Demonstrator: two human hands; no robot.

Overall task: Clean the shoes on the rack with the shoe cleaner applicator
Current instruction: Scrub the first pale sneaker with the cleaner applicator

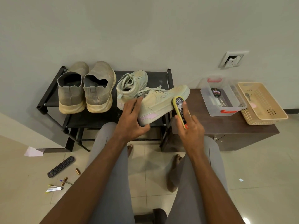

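My left hand [131, 118] grips the heel end of a pale green lace-up sneaker [161, 103] with a pink sole patch, lifted and tilted above the right end of the black shoe rack [77, 120]. My right hand [190, 126] holds the yellow shoe cleaner applicator [178, 107], whose sponge edge touches the sneaker's side near the toe. The matching sneaker [131, 85] stands on the rack behind it. A pair of dirty grey slip-on shoes [84, 88] stands on the rack's left half.
A dark low cabinet [226, 126] right of the rack carries a clear plastic box [222, 99] with a polish tin and a beige perforated basket [262, 102]. A remote control [60, 166], batteries and paper scraps lie on the tiled floor at left. My knees and bare feet are below.
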